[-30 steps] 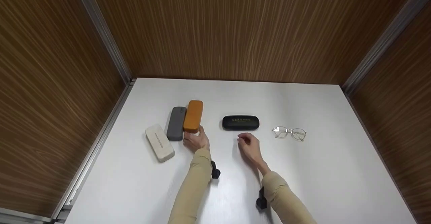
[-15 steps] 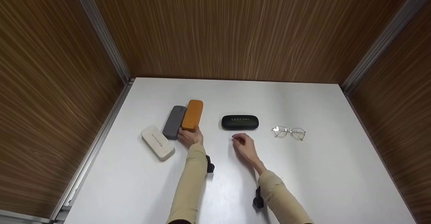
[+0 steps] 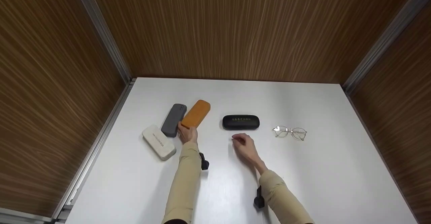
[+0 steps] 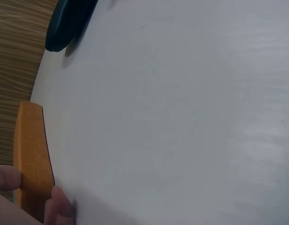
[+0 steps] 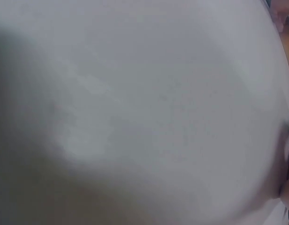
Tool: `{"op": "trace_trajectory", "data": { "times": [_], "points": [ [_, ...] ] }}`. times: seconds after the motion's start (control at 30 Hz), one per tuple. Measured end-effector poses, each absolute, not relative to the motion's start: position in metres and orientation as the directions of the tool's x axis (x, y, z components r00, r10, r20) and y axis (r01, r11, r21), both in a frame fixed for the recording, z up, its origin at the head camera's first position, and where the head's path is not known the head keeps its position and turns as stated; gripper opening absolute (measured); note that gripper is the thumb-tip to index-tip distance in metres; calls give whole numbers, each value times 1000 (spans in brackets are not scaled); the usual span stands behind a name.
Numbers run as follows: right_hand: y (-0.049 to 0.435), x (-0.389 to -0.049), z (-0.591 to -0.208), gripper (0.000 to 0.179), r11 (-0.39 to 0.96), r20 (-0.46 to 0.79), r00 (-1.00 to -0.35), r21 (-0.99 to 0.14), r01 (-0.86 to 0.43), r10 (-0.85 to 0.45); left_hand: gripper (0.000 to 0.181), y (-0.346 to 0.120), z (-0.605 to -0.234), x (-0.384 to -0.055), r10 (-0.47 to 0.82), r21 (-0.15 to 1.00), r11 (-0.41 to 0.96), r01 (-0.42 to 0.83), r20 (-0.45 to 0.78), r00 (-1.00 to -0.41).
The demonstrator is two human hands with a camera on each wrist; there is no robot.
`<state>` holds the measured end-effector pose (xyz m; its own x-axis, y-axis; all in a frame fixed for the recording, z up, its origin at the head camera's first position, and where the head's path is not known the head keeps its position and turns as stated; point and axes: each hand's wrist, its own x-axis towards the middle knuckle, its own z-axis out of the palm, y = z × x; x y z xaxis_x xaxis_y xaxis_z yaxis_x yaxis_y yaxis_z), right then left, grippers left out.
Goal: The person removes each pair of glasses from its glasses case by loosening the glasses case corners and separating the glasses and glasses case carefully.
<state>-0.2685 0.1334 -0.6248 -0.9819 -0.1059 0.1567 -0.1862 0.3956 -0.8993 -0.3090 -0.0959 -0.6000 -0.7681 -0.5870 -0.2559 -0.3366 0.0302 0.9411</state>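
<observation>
In the head view, my left hand (image 3: pixel 188 133) grips the near end of an orange glasses case (image 3: pixel 196 113). In the left wrist view, fingers (image 4: pixel 7 178) lie on both sides of that case (image 4: pixel 34 150). Close by on the left lies a grey glasses case (image 3: pixel 174 120), with a white glasses case (image 3: pixel 159 143) in front of it. My right hand (image 3: pixel 245 146) hovers over or rests on the table, its fingers loosely curled with nothing in them. Just beyond it sits a black glasses case (image 3: pixel 240 122) with gold lettering. Only a bit of the right hand shows in its wrist view.
A pair of thin-framed glasses (image 3: pixel 290 133) lies to the right of the black case. Everything is on a white table (image 3: pixel 320 177), enclosed at the back and sides by wood-grain panels (image 3: pixel 232 32).
The orange case has turned clockwise, its far end swinging right away from the grey case. My left hand has shifted left. The grey and white cases have turned slightly. My right hand moved slightly left.
</observation>
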Motion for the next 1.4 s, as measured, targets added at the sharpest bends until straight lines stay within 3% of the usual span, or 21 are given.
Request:
{"op": "trace_trajectory", "data": {
  "times": [0.43, 0.67, 1.4],
  "points": [
    [133, -269, -627, 20, 390, 146, -983, -903, -177, -107, 64, -102, -586, -299, -499, 909, 81, -408, -318, -807],
    [134, -271, -627, 21, 370, 154, -983, -911, -182, -105, 62, -104, -586, -300, -497, 892, 236, -384, -229, -837],
    [131, -274, -620, 27, 365, 82, -991, -924, -115, -106, 50, -110, -592, -305, -508, 872, 392, -293, -61, -859]
  ]
}}
